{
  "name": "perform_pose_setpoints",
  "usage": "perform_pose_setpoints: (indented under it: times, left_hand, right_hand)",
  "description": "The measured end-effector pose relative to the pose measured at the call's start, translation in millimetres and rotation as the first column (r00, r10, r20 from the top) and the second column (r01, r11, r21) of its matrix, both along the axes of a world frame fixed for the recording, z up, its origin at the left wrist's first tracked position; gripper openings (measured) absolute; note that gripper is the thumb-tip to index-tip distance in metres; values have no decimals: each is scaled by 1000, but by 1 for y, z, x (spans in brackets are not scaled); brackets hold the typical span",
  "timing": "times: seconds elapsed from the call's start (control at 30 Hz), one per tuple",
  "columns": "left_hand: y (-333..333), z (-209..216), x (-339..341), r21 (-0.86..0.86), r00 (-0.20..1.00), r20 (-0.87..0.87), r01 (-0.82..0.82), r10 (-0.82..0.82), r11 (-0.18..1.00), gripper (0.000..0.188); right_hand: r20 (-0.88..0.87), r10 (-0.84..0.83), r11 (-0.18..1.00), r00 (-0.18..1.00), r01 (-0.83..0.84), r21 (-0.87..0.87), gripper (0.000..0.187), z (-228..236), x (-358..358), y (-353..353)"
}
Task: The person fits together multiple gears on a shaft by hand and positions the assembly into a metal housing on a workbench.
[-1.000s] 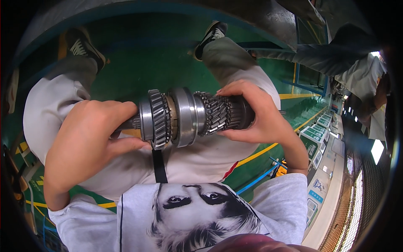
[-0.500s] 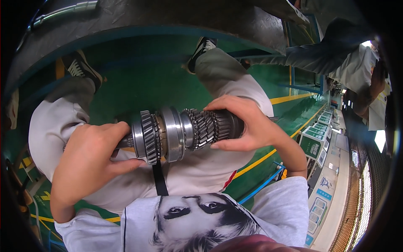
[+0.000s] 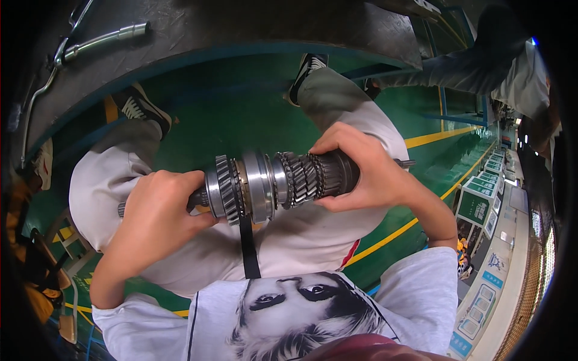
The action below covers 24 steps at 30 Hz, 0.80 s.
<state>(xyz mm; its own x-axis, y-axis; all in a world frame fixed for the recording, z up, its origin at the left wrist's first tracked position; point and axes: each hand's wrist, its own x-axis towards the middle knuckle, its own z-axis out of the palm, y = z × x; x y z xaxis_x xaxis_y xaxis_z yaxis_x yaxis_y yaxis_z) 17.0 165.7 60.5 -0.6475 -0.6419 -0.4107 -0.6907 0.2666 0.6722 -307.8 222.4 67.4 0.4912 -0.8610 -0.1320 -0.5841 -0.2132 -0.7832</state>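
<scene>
A steel gear shaft with several toothed gears and smooth rings lies level across my lap, above my thighs. My left hand wraps round its thinner splined end, thumb and fingers close to the leftmost helical gear. Round the dark gear at the opposite end, my right hand is closed, thumb below and fingers over the top. The slim tip of the shaft sticks out beyond the right hand. Part of the left end is hidden behind my left hand.
A dark metal workbench curves along the top, with a socket wrench on its left part. At the upper right a person's dark trouser leg stretches out. Green boxes line the right side. A chair stands at lower left.
Both hands and the gear shaft have shifted slightly to the right in view, still held level. More of the wrench on the bench shows now.
</scene>
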Motion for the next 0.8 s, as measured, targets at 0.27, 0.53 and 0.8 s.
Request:
perform_pose_setpoints:
  times: [0.27, 0.53, 0.8]
  left_hand:
    - [-2, 11, -8, 7, 999, 48, 4, -4, 1000, 20]
    - [1, 13, -5, -60, 999, 40, 4, -2, 998, 17]
    - [-4, 5, -4, 7, 1000, -2, 16, -16, 1000, 18]
  right_hand:
    - [25, -8, 997, 1000, 6, 72, 57, 0, -8, -8]
    - [35, -19, 985, 999, 13, 171, 59, 2, -9, -15]
    - [10, 25, 992, 1000, -26, 122, 65, 2, -10, -12]
